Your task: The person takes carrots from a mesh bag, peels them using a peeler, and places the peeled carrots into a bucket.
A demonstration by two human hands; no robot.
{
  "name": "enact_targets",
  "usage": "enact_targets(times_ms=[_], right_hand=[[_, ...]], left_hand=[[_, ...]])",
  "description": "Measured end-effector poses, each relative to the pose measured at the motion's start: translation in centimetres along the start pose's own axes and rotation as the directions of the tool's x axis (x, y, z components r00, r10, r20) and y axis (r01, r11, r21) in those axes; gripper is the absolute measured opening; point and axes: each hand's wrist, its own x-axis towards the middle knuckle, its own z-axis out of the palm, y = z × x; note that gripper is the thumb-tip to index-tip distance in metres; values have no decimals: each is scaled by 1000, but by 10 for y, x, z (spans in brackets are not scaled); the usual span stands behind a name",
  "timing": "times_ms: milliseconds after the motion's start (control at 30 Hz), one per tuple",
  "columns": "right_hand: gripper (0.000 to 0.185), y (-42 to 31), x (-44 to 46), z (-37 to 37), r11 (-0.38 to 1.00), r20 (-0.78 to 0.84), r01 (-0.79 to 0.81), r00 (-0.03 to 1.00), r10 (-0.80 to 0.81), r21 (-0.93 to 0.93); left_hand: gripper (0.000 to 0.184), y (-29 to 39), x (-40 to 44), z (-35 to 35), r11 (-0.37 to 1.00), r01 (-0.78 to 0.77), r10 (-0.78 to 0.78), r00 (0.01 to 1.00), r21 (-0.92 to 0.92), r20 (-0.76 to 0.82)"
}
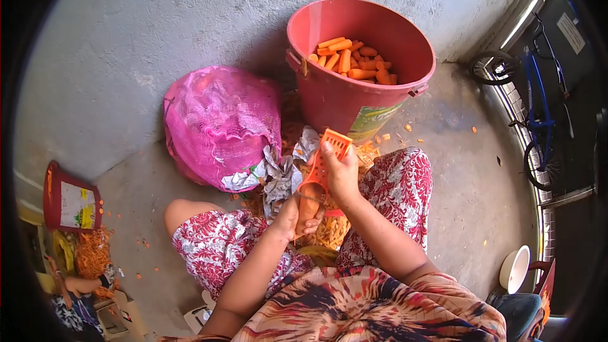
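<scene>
Orange peeler (318, 172) held in fingers of right hand (342, 176), lower end at carrot (309, 204). Left hand (290, 218) has fingers wrapped round carrot. Red bucket (320, 101) ahead, peeled carrots (345, 61) inside; pink mesh sack (218, 120) beside it.

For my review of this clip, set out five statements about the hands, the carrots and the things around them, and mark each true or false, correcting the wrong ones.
1. The right hand holds an orange peeler. True.
2. The left hand is empty. False: the left hand holds a carrot.
3. The red bucket has loose carrots inside it. True.
4. The pink mesh sack is to the right of the red bucket in this view. False: the pink mesh sack is to its left.
5. A bicycle with a blue frame shows at the right of the view. True.
</scene>
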Motion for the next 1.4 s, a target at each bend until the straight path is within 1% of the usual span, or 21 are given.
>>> enact_targets(times_ms=[100, 167, 233, 267, 300, 367, 433, 500, 600, 633, 700, 767, 800, 933, 967, 1033, 1067, 1100, 1167, 1333, 1400], right_hand=[[18, -3, -13, 8, 997, 77, -18, 997, 23, -71], [17, 4, -7, 5, 996, 70, 60, 996, -56, -59], [16, 3, 21, -12, 994, -99, 96, 990, -102, -58], [15, 4, 39, -27, 971, -192, 214, 954, -232, -109], [15, -6, 49, -33, 969, -254, 228, 936, -244, -91], [14, -18, 46, -34, 982, -216, 181, 958, -188, -53], [14, -20, 23, -18, 999, -78, 43, 996, -44, -11], [18, -10, -2, 1, 997, 27, 75, 997, -75, -12], [17, -6, -14, 7, 990, 123, -44, 991, 60, -131], [19, 6, -2, 5, 982, 17, 78, 997, -76, -174], [15, 2, 23, -11, 990, -190, 7, 981, -35, -141], [12, 3, 53, -39, 972, -303, 169, 929, -212, -162], [10, -12, 51, -37, 997, -338, 43, 939, -63, -66], [11, -14, 17, -14, 995, -88, -59, 995, 52, -82], [13, -6, 7, -9, 994, 12, 28, 1000, -27, -103], [17, 3, -1, 4, 966, 53, 71, 997, -59, -249], [19, -3, -1, 1, 935, -28, 128, 989, -145, -330], [15, 10, 19, -14, 983, -226, 65, 969, -105, -174], [14, -12, 44, -36, 984, -322, 152, 931, -175, -94], [13, -23, 11, -18, 994, -42, 107, 993, -108, -25], [14, -16, -4, -5, 998, 63, 55, 997, -55, 1]], left_hand=[[44, -3, -1, -4, 1000, -24, 25, 999, 16, -40], [41, -2, -3, -2, 999, -25, 25, 1000, 37, -7], [47, 2, -6, 3, 983, -27, 19, 999, 179, 46], [50, 3, -7, 7, 968, -30, 12, 997, 247, 75], [47, 1, -8, 9, 978, -25, 11, 998, 206, 69], [40, -3, -10, 12, 991, -13, 6, 998, 131, 55], [41, -4, -4, 1, 996, -9, 7, 1000, 88, 19], [41, -5, 0, -8, 997, -32, 30, 999, 72, 20], [42, -4, -5, -2, 997, -35, 38, 998, 67, -40], [43, -4, -5, -2, 997, -36, 41, 997, 73, -70], [44, -3, -5, 3, 982, -31, 43, 997, 188, -60], [45, -2, -9, 17, 953, -25, 40, 998, 303, -44], [44, -6, -10, 17, 966, 13, 6, 997, 260, -73], [47, -6, -3, 11, 969, -11, 42, 992, 246, -121], [47, -5, -2, 11, 965, -18, 50, 992, 262, -117], [47, -4, -4, 12, 955, -22, 59, 991, 296, -117], [49, -7, -5, 4, 963, -17, 39, 996, 269, -76], [48, -7, -7, 5, 971, -1, 11, 999, 240, -39], [45, -8, -8, 11, 983, 28, -36, 998, 183, 43], [53, -5, -5, 16, 999, -44, 42, 997, -25, -68], [52, -6, -1, 14, 998, -46, 45, 999, -38, -14]])
